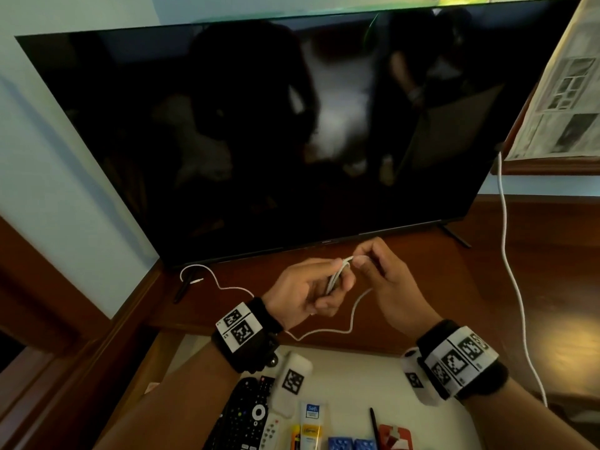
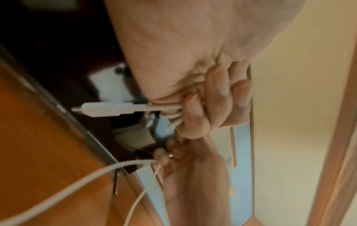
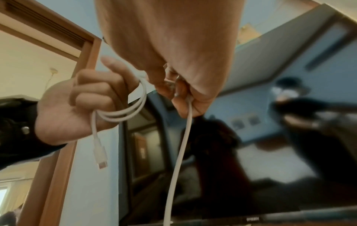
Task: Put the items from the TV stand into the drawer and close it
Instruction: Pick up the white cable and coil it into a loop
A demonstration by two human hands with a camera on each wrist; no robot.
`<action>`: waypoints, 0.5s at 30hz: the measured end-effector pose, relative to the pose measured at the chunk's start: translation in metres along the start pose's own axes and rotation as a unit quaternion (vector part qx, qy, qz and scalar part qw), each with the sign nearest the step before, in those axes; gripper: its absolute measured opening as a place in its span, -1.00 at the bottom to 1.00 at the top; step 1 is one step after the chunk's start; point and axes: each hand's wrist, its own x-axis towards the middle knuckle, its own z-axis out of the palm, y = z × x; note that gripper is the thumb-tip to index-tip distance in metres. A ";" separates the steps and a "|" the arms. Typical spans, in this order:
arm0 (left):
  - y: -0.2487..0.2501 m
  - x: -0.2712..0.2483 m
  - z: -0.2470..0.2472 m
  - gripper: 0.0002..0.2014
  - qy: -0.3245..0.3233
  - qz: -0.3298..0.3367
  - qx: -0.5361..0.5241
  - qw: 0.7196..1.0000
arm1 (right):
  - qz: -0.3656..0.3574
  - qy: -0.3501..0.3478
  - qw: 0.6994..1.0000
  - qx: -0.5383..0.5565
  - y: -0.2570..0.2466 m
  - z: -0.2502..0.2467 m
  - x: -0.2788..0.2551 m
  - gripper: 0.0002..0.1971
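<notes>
A thin white charging cable [image 1: 337, 274] is partly wound into loops that my left hand [image 1: 319, 289] grips above the wooden TV stand [image 1: 454, 287]. My right hand [image 1: 370, 263] pinches the strand just beside the loops. The rest of the cable trails down past my left wrist and across the stand to its plug [image 1: 196, 280] near the TV foot. In the left wrist view my fingers [image 2: 195, 107] clamp the loops, with one connector [image 2: 108, 109] sticking out. In the right wrist view my right hand [image 3: 179, 91] holds the strand [image 3: 185, 137]. The drawer [image 1: 350, 384] stands open below my wrists.
The drawer holds a black remote [image 1: 243, 417], a small white remote [image 1: 269, 433], a tube [image 1: 311, 423], a black pen [image 1: 373, 423], blue pieces [image 1: 341, 444] and a red item [image 1: 394, 436]. A dark TV [image 1: 292, 125] fills the back. A thick white cord [image 1: 506, 254] hangs at right.
</notes>
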 end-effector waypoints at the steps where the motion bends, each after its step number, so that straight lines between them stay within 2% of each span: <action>1: -0.002 0.000 0.002 -0.63 -0.001 0.013 -0.038 0.999 | 0.006 0.006 1.000 0.022 0.004 0.004 -0.001 -0.85; 4: -0.002 0.005 0.008 -0.68 0.027 0.063 -0.152 0.986 | 0.064 0.015 0.994 0.086 0.012 0.023 -0.010 -0.76; 6: -0.001 0.010 0.010 -0.70 0.059 0.090 -0.208 0.972 | 0.107 -0.009 0.991 0.078 0.017 0.036 -0.018 -0.69; 8: 0.001 0.015 0.009 -0.71 0.098 0.100 -0.208 0.968 | 0.138 -0.047 0.988 0.044 0.019 0.045 -0.024 -0.70; 10: -0.001 0.021 0.003 -0.70 0.149 0.093 -0.109 0.978 | 0.139 -0.079 0.987 0.010 0.017 0.048 -0.028 -0.76; 12: -0.005 0.026 0.000 -0.71 0.176 0.070 0.064 0.980 | 0.126 -0.104 0.987 -0.012 0.011 0.047 -0.029 -0.79; 13: -0.007 0.027 0.000 -0.73 0.179 0.049 0.161 0.969 | 0.117 -0.118 0.986 -0.029 0.008 0.046 -0.028 -0.80; 15: -0.008 0.027 0.003 -0.77 0.161 -0.001 0.333 0.929 | 0.102 -0.138 0.982 -0.075 0.007 0.041 -0.025 -0.76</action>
